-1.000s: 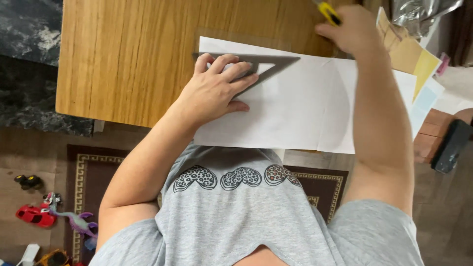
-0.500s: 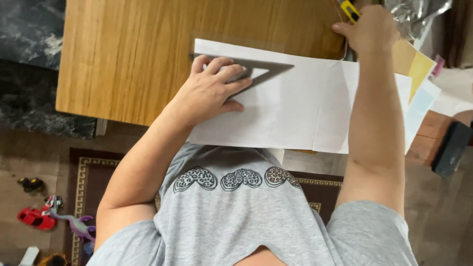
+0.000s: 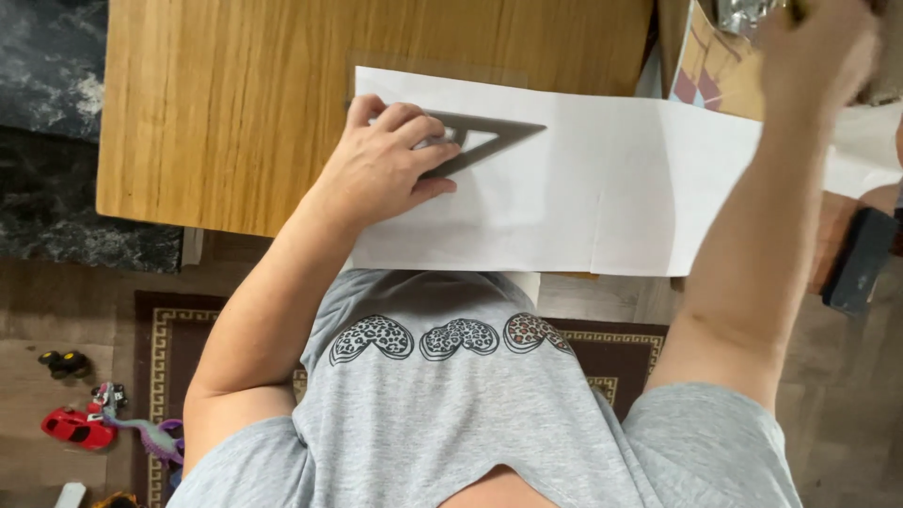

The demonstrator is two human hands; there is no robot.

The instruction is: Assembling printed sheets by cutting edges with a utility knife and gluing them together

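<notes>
The left hand [image 3: 381, 169] lies flat, fingers spread, nothing pinched; it just presses down on a grey set square [image 3: 470, 139] to pin it to the white sheet of paper [image 3: 583, 198]. The right hand [image 3: 818, 56] is up at the far right corner, blurred and partly out of shot. A bit of something yellow pokes out of it at the top edge, so it looks curled around some tool, but whether that grip is really clamped can't be told.

Looks like the step in hand is lining up the triangle for a mark or a cut, judging by the pinning hand. The next move would call for that left hand to keep the triangle from sliding while the tool comes along an edge.

The set square sits on the far left part of the paper, long axis running left to right, its sharp tip pointing right. The paper's long side runs the same way, across the wooden bench [image 3: 235, 103] and hanging over the near edge. Coloured papers [image 3: 720, 80] are stacked at the far right, and toys [image 3: 80, 423] lie on the floor down at the left.
</notes>
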